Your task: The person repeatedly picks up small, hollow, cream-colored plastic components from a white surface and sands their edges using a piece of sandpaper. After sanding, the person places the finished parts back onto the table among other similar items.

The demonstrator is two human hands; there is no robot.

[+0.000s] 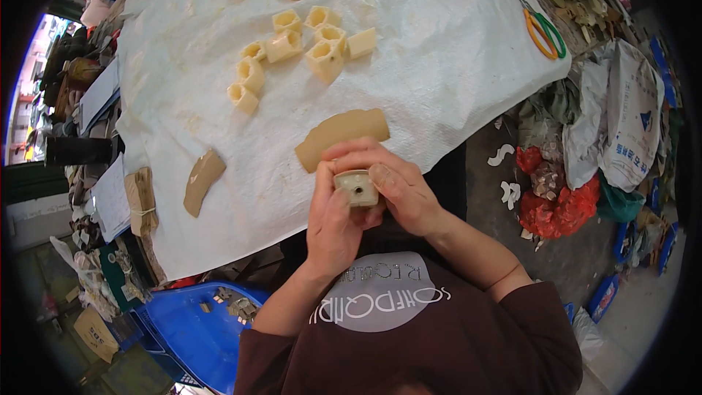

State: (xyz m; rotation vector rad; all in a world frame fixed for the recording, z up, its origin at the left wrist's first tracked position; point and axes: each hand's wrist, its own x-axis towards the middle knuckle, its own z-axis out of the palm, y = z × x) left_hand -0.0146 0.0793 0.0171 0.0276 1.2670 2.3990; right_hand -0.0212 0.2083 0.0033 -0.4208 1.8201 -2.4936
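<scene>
Both hands are closed round a small grey-beige block [357,189] with rounded corners and a dark round hole in its end face. My left hand [330,213] grips it from the left and below. My right hand [404,192] wraps its right side, the thumb lying along the upper right corner. The rest of the block is hidden by my fingers. Just beyond my hands, a tan flat strip [342,134] with a curved edge lies on the white sheet [431,95]. A smaller tan strip [204,181] lies farther left.
Several pale yellow hollow pieces [284,45] stand and lie mid-sheet, with more along the far edge. Scissors [542,33] with orange and green handles lie far right. A tied tan bundle [142,201] sits left. A blue tub [194,329] holds small pieces. Red bags [567,208] lie right.
</scene>
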